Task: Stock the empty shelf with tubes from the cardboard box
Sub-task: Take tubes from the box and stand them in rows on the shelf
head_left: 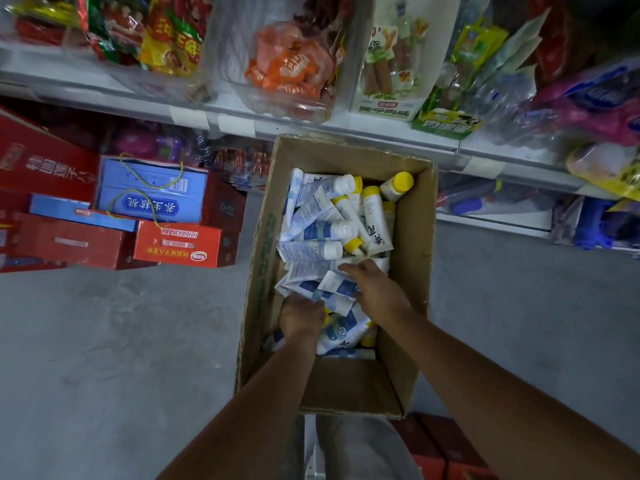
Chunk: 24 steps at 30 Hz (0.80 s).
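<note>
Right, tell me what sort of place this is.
Probably a small grocery shop aisle: a shelf with label strips carries packaged snacks, red gift cartons sit stacked on the floor, and an open cardboard box holds tubes.

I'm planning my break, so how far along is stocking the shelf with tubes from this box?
Early, it seems. Done: nothing that shows; the cardboard box holds many tubes, and the empty shelf is out of view. In hand: the left hand grips a bunch of tubes inside the box; the right hand lies on them, its grip hidden. Left: lifting these out and shelving the rest.
</note>
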{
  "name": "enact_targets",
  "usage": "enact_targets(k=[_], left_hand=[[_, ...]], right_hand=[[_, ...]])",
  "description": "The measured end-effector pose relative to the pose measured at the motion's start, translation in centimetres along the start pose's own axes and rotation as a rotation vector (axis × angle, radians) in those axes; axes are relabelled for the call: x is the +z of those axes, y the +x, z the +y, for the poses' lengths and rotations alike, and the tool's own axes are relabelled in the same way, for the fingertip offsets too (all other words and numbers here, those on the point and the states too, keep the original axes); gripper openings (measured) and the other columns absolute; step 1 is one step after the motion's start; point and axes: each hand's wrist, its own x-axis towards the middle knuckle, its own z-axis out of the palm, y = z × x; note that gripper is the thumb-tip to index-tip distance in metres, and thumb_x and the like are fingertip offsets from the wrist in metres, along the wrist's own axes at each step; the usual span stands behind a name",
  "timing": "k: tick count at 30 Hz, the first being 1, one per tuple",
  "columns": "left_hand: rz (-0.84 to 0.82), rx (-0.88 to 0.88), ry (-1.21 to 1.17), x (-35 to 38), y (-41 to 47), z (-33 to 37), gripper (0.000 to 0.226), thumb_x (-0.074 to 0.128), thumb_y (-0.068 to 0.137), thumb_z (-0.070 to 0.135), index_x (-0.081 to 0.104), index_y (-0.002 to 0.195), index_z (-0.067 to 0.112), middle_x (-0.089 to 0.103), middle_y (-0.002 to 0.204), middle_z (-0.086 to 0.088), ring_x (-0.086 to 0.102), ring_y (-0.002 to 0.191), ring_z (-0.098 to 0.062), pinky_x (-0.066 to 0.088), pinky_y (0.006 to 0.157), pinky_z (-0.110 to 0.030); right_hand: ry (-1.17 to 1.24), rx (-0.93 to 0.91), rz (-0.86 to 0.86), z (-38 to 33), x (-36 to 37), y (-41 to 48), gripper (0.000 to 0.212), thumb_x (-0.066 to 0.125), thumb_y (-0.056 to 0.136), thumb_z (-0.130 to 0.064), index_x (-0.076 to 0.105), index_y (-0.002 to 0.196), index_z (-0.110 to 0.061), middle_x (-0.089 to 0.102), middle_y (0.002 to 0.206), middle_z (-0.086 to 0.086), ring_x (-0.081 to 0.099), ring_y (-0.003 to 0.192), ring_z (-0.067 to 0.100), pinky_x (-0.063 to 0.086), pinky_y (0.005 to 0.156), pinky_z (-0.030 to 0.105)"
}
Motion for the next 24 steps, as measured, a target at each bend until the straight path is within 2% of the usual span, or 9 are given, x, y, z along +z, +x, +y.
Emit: enact_targets(k=[1,2,4,6,9,12,19,22,24], left_hand=[[0.03,-0.063,-0.076,0.3,0.0,0.2,0.018,0.062,0.092,0.019,0.065,0.103,0.005,0.071,0.106,-0.014,0.068,0.102,-0.031,0.056,0.091,-0.036],[0.084,-0.054,-0.029,0.7,0.2,0.2,0.023,0.068,0.087,0.017,0.065,0.104,0.001,0.072,0.103,-0.016,0.07,0.097,-0.032,0.059,0.087,-0.04],[0.088,-0.069,-0.051,1.0,0.4,0.5,0.031,0.071,0.084,0.018,0.067,0.11,0.002,0.072,0.104,-0.016,0.071,0.096,-0.032,0.06,0.085,-0.043],[0.066,-0.091,-0.051,1.1,0.4,0.9,0.034,0.072,0.086,0.024,0.067,0.114,0.005,0.071,0.111,-0.014,0.068,0.102,-0.032,0.057,0.089,-0.037],[0.102,-0.055,0.067,1.4,0.3,1.4,0.055,0.073,0.084,0.044,0.061,0.123,0.007,0.068,0.119,-0.011,0.064,0.11,-0.029,0.047,0.083,-0.03],[0.108,-0.065,0.068,1.7,-0.4,1.8,0.067,0.076,0.081,0.045,0.054,0.131,0.007,0.064,0.125,-0.009,0.062,0.114,-0.028,0.039,0.08,-0.025],[0.091,-0.192,-0.043,2.3,-0.2,2.4,0.064,0.076,0.083,0.027,0.045,0.133,0.004,0.06,0.127,-0.015,0.06,0.114,-0.032,0.048,0.089,-0.034],[0.119,-0.213,-0.187,2.1,0.4,2.3,0.065,0.077,0.081,0.014,0.046,0.138,0.004,0.058,0.13,-0.015,0.061,0.116,-0.033,0.049,0.082,-0.031],[0.14,-0.208,-0.224,1.8,0.7,2.3,0.065,0.075,0.079,0.013,0.048,0.137,0.005,0.059,0.131,-0.016,0.062,0.114,-0.033,0.055,0.088,-0.036]], right_hand=[[-0.005,0.004,0.002,0.0,0.1,0.0,0.061,0.055,0.09,-0.006,0.041,0.144,-0.031,0.045,0.129,0.008,0.058,0.107,0.032,0.054,0.081,0.042],[-0.008,0.008,0.002,0.0,0.1,-0.1,0.062,0.054,0.091,-0.006,0.04,0.145,-0.032,0.045,0.128,0.009,0.058,0.107,0.032,0.054,0.081,0.042],[-0.022,0.013,0.007,-0.2,0.0,0.0,0.062,0.052,0.09,-0.006,0.039,0.145,-0.033,0.046,0.128,0.009,0.058,0.106,0.032,0.054,0.079,0.041],[-0.043,0.017,0.024,-0.3,0.0,0.1,0.06,0.052,0.09,-0.008,0.038,0.142,-0.034,0.049,0.125,0.008,0.059,0.103,0.033,0.054,0.077,0.041],[-0.098,-0.009,0.036,-0.5,0.2,0.0,0.046,0.054,0.09,-0.014,0.043,0.131,-0.03,0.054,0.117,0.007,0.058,0.103,0.032,0.053,0.078,0.041],[-0.158,-0.024,0.027,-0.6,0.6,-0.2,0.04,0.053,0.092,-0.019,0.048,0.131,-0.027,0.055,0.116,0.009,0.057,0.104,0.034,0.05,0.081,0.04],[-0.143,0.009,-0.005,-1.0,0.4,-0.5,0.052,0.048,0.091,-0.01,0.045,0.139,-0.032,0.052,0.121,0.009,0.062,0.101,0.035,0.054,0.075,0.039],[-0.118,0.003,0.008,-0.9,-0.1,-0.6,0.048,0.052,0.09,-0.011,0.046,0.134,-0.031,0.054,0.119,0.006,0.063,0.1,0.032,0.055,0.071,0.039],[-0.056,0.004,0.033,-0.9,-0.5,-0.7,0.042,0.054,0.09,-0.014,0.047,0.129,-0.03,0.056,0.115,0.005,0.062,0.1,0.03,0.055,0.071,0.04]])
